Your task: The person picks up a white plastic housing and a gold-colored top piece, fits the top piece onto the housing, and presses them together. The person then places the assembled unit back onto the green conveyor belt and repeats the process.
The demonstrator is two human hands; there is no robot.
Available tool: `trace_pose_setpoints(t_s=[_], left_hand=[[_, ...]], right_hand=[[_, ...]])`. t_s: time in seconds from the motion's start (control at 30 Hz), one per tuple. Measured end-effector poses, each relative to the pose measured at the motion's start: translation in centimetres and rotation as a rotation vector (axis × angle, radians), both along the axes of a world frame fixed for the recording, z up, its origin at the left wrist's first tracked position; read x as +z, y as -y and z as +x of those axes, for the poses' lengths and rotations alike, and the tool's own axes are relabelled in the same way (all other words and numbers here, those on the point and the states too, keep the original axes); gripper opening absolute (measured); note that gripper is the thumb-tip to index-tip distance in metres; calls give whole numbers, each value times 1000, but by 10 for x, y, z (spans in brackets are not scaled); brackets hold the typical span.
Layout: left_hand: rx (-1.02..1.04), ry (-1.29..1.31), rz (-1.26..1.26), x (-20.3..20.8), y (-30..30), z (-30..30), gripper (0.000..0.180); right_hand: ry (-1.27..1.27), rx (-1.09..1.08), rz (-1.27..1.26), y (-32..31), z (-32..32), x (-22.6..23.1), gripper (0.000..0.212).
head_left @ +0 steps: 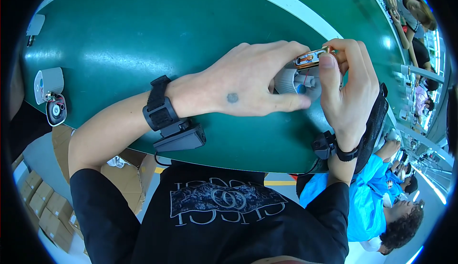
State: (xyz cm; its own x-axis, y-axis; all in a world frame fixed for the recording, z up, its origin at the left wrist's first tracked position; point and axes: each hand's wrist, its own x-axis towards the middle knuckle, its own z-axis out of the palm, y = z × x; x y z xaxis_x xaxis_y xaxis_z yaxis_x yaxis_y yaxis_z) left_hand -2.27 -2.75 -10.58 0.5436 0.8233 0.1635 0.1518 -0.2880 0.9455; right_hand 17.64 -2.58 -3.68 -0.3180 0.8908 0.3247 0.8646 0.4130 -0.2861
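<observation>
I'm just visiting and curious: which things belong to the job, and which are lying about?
In the work: gold-rimmed part, pinched by the right hand; white ribbed housing, at the left hand.

Apparently lying about: another white housing, far left; cardboard boxes, lower left.

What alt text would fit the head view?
The right hand pinches a small gold-edged part close to a white cylinder, which the left hand curves around, over a green table. Another white cylinder sits at far left.

Cardboard boxes (49, 202) stand stacked near a glossy green table (119, 30) while strip lights (431, 186) glow at right.
</observation>
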Motion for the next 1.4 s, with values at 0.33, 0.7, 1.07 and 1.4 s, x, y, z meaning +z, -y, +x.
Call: trace_pose_setpoints(t_s=[0.33, 0.7, 1.07, 1.4], left_hand=[[-18, -75, 41, -10, -2, -1, 67], [32, -41, 104, -26, 7, -4, 59], [63, -42, 233, -46, 13, -13, 54], [7, -43, 196, -49, 18, -13, 48]], right_hand=[[64, 10, -49, 10, -5, 5, 40], [89, 91, 59, 23, -12, -10, 45], [191, 126, 24, 33, -26, -29, 47], [167, 163, -40, 36, -25, -34, 54]])
